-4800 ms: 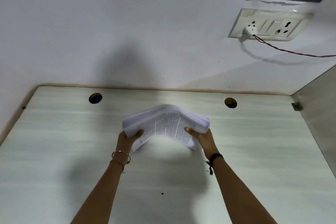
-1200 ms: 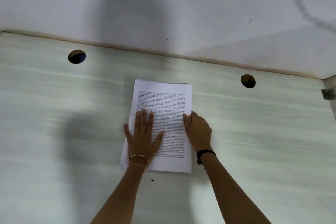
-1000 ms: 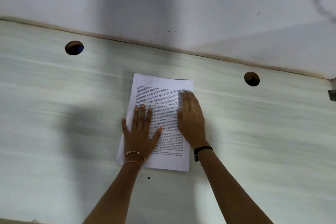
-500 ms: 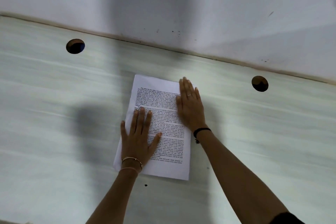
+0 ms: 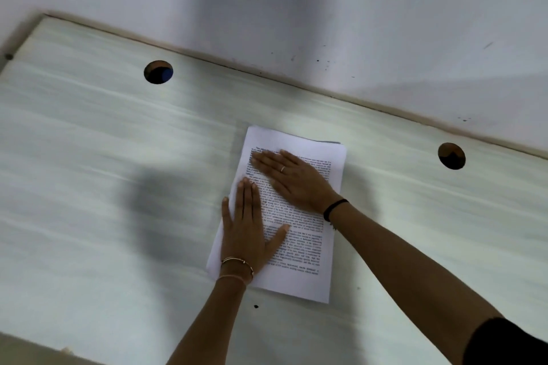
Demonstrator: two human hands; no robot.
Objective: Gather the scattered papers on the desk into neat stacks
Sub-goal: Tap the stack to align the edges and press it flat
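One stack of printed white papers (image 5: 302,252) lies flat on the pale desk (image 5: 103,187), a little right of centre. My left hand (image 5: 247,231) rests flat on the stack's lower left part, fingers straight, thumb spread to the right. My right hand (image 5: 292,176) lies flat across the upper part of the stack, fingers pointing left. A sheet edge shows slightly offset at the stack's top right corner.
Two round cable holes are cut in the desk, one at the back left (image 5: 158,72) and one at the back right (image 5: 451,155). A white wall (image 5: 326,9) runs along the desk's far edge. The desk's near edge shows at the lower left.
My right hand has swept from the stack's right edge across its top, fingers now pointing left. My left hand stays pressed on the lower part. The view has tilted and shifted.
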